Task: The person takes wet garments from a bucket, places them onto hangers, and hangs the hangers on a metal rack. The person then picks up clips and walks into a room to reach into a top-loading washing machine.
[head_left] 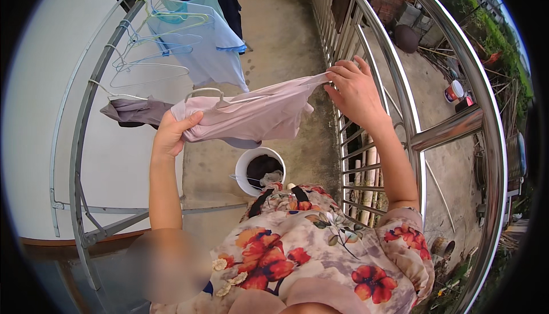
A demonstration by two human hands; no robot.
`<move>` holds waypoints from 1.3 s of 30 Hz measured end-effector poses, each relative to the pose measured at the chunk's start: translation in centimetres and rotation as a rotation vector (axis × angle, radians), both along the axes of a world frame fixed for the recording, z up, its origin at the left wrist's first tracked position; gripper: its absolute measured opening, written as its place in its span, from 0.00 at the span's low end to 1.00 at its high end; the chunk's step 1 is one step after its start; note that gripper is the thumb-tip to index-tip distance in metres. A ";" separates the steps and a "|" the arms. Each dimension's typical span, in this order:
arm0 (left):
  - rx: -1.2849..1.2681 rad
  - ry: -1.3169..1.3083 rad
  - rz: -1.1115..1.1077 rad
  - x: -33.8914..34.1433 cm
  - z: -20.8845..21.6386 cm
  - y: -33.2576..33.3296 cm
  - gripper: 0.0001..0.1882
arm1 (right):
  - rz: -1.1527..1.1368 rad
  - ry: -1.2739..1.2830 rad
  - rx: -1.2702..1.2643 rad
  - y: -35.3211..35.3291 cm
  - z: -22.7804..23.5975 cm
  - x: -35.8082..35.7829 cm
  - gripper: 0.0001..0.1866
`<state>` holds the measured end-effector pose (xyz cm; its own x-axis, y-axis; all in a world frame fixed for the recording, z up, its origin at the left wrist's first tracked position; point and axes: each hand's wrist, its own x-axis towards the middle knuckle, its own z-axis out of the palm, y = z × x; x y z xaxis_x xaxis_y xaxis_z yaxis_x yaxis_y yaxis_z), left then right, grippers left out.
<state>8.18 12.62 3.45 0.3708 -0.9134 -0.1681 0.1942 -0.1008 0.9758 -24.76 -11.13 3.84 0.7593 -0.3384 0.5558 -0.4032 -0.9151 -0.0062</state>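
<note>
A pale pink garment (257,111) is stretched sideways between my two hands, in front of my chest. My left hand (173,131) grips its left end, thumb lying on top of the cloth. At the other end, the fingers of my right hand (357,91) pinch a narrow, pulled-out corner beside the metal railing. The curved hook of a pale clothes hanger (209,90) sticks up from the garment's upper edge; the rest of that hanger is hidden by cloth. A greyish piece (243,142) shows under the lower edge.
Below stands a white bucket (276,153) holding dark wet-looking clothes and a hanger. To the left, a metal drying rack (86,114) carries several hangers, a grey garment (134,110) and a light blue shirt (200,45). A shiny railing (409,85) runs along the right.
</note>
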 end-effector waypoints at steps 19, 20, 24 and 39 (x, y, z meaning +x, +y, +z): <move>-0.030 0.095 0.032 0.2 1.7 -1.8 0.20 | 0.355 0.148 1.286 5.1 7.0 11.2 0.24; -0.034 0.094 0.091 1.2 1.4 -1.3 0.19 | 0.316 0.166 1.318 4.9 7.7 10.6 0.25; -0.026 0.178 0.196 3.8 0.3 -1.0 0.19 | 0.386 0.006 1.301 5.2 9.9 9.1 0.27; -0.485 0.449 0.051 -5.3 -12.2 -5.7 0.26 | 0.444 -0.333 1.624 4.5 11.4 10.7 0.18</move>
<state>2.89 6.91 -8.77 0.4056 -0.9075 0.1092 0.5856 0.3497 0.7313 -14.10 -6.59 15.24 0.8754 -0.4829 0.0234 0.0709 0.0805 -0.9942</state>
